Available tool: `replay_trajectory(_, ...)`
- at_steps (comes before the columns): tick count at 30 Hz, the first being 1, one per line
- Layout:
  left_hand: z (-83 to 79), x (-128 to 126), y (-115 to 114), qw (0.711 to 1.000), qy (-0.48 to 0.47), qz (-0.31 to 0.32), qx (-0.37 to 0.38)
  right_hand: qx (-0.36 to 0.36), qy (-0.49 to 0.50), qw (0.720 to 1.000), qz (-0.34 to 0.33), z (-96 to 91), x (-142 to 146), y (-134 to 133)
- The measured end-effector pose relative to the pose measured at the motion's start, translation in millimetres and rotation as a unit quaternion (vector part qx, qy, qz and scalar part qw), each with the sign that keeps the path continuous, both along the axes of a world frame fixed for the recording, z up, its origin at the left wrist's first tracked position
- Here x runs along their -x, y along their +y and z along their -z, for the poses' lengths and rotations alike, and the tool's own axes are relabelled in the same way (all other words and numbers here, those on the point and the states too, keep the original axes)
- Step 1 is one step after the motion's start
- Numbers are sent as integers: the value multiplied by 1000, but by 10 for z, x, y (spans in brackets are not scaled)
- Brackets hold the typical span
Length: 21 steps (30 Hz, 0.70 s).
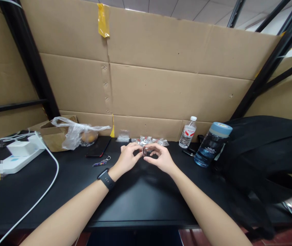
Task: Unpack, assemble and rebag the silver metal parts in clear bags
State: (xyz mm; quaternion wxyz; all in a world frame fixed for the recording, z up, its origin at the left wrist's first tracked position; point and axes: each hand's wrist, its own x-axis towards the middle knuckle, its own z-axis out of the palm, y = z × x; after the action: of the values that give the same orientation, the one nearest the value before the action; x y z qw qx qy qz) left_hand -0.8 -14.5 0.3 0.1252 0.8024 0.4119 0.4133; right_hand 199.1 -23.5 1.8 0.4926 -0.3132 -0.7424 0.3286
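My left hand (128,158) and my right hand (161,158) meet above the middle of the black table (135,198). Both pinch a small round dark object (144,151) between their fingertips; I cannot make out what it is. A black band (106,179) sits on my left wrist. Just behind the hands lie several small clear packets with red and white bits (149,140) and one more clear packet (123,136).
A clear water bottle (188,133) and a blue bottle (212,145) stand right of the hands, beside a black bag (261,153). Left lie a phone (98,147), a keyring (101,162), a plastic bag (78,133), a cardboard box (53,136) and a white power strip (17,158) with cable. Cardboard walls the back.
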Motion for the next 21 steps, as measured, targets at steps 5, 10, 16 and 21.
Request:
replay_trajectory(5, 5, -24, -14, 999, -20, -30, -26, 4, 4, 1000, 0, 12, 3, 2)
replay_trajectory(10, 6, -35, -36, 998, -2, -39, -42, 16, 13, 1000, 9, 54, 14, 27)
replay_trajectory(16, 18, -54, -71, 995, 9, -68, -66, 40, 35, 999, 4, 87, 43, 47)
replay_trajectory(21, 43, -59, -72, 993, 27, -70, -91, 84, 36, 996, 6, 119, 29, 74)
